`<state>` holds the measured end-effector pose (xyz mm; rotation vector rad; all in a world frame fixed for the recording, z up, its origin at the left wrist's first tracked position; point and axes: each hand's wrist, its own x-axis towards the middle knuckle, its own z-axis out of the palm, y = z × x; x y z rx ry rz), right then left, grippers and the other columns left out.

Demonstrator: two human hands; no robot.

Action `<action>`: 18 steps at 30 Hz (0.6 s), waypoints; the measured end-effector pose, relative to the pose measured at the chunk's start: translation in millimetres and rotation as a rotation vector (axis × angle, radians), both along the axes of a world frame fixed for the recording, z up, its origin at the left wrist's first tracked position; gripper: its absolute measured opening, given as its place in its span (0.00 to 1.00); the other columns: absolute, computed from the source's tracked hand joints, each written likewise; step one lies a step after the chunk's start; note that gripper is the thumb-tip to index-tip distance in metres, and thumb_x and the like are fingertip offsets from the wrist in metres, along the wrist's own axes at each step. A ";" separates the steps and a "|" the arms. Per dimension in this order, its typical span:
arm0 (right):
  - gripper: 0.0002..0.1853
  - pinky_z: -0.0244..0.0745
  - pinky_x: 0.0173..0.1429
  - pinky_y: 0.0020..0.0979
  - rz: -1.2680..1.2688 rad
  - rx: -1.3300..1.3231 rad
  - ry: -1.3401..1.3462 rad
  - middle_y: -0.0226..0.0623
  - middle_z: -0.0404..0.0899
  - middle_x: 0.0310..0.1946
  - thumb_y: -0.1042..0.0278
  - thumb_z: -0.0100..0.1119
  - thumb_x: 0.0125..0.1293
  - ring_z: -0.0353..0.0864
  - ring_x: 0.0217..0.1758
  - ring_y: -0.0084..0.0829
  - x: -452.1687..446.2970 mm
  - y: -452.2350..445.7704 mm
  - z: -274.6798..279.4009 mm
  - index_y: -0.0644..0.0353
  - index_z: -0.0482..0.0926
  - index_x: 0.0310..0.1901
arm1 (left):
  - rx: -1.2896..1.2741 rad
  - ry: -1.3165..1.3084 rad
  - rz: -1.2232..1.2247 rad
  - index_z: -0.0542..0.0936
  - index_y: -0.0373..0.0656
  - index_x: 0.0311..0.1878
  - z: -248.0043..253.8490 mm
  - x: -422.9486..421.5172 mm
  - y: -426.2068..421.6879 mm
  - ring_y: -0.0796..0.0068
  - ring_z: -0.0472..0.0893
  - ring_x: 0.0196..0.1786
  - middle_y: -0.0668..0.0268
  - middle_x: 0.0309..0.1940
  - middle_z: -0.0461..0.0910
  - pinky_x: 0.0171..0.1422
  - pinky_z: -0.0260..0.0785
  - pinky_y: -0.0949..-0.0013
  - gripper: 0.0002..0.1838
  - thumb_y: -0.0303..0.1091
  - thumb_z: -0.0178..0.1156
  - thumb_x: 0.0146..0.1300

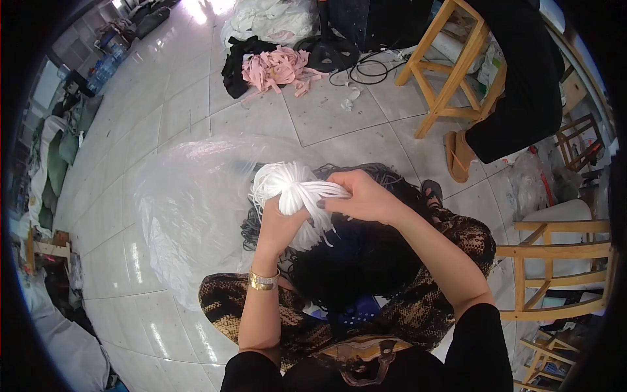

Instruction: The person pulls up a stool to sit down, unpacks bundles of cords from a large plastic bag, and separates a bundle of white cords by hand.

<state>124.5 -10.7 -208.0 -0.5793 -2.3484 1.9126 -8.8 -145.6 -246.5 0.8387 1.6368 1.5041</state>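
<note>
A: Grip first. Quick.

B: Right hand (362,198): narrow pinch, thumb and fingers closed on a few gathered strands at the side of the white cord bundle (287,178). Left hand (281,227): curled around the bundle's lower side. Some fingertips are behind the cord, can't tell how tight.

A: Bundle location?

B: Held up between both hands, in front of the body, over the dark pile (356,258). Loops fan out on top, strands gather near the middle, loose ends hang below.

A: Handling?

B: My call: light, soft, floppy. Not fragile, but easy to tangle. Looks smooth, so single strands could slip out of a loose pinch. Best hold: the gathered middle, with a palm underneath. Grabbing one outer loop would probably pull it out of shape.

A: Around it?

B: Dark pile across the lap, between patterned trouser legs (225,306). Grey cords (388,175) just beyond the bundle. Clear plastic sheet (186,215) to the left, on the tiled floor (111,261).

A: Further out?

B: Pink strips (277,68) heaped ahead by black cloth (234,65). Wooden stool (439,104) ahead right, co-worker's leg (522,124) beside it. Done.
</note>
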 end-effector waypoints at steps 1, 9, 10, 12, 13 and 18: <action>0.08 0.65 0.33 0.20 -0.017 -0.014 0.010 0.26 0.75 0.25 0.71 0.56 0.56 0.69 0.28 0.14 -0.1 0.9 -3.0 0.65 0.75 0.35 | -0.006 0.001 -0.002 0.79 0.33 0.41 -0.2 0.0 -0.2 0.82 0.77 0.29 0.67 0.29 0.80 0.33 0.69 0.76 0.13 0.25 0.60 0.50; 0.10 0.63 0.29 0.21 -0.112 -0.355 0.065 0.26 0.73 0.23 0.70 0.56 0.53 0.66 0.25 0.14 -0.7 9.9 -15.6 0.67 0.75 0.35 | -0.020 -0.002 -0.015 0.79 0.33 0.40 -2.6 -0.5 -0.2 0.83 0.77 0.28 0.67 0.28 0.80 0.33 0.69 0.77 0.13 0.27 0.61 0.50; 0.10 0.63 0.29 0.21 -0.108 -0.299 0.067 0.26 0.73 0.23 0.70 0.56 0.53 0.66 0.25 0.14 -0.7 8.8 -14.1 0.67 0.75 0.35 | -0.017 -0.007 -0.015 0.79 0.33 0.40 -2.2 -0.8 -0.1 0.83 0.77 0.28 0.67 0.28 0.80 0.33 0.69 0.77 0.13 0.27 0.61 0.50; 0.10 0.64 0.30 0.21 -0.101 -0.187 0.071 0.27 0.74 0.23 0.70 0.57 0.54 0.67 0.26 0.14 -1.3 5.3 -12.8 0.68 0.75 0.34 | -0.012 -0.017 -0.015 0.79 0.33 0.40 -1.5 -1.8 -0.4 0.83 0.77 0.28 0.67 0.27 0.80 0.33 0.69 0.77 0.12 0.26 0.61 0.50; 0.10 0.65 0.31 0.21 -0.081 -0.141 0.087 0.27 0.74 0.24 0.69 0.57 0.54 0.67 0.26 0.15 -1.4 5.1 -14.1 0.68 0.76 0.34 | -0.009 -0.014 -0.012 0.79 0.33 0.40 -1.8 -1.6 -0.4 0.83 0.77 0.28 0.67 0.27 0.80 0.33 0.69 0.77 0.12 0.26 0.61 0.50; 0.11 0.66 0.33 0.23 -0.043 -0.042 0.070 0.28 0.76 0.24 0.69 0.58 0.54 0.69 0.28 0.15 -0.8 2.4 -8.2 0.69 0.78 0.35 | -0.016 -0.003 -0.018 0.79 0.33 0.40 -2.1 -0.9 -0.6 0.82 0.77 0.28 0.67 0.27 0.80 0.33 0.69 0.77 0.12 0.25 0.60 0.50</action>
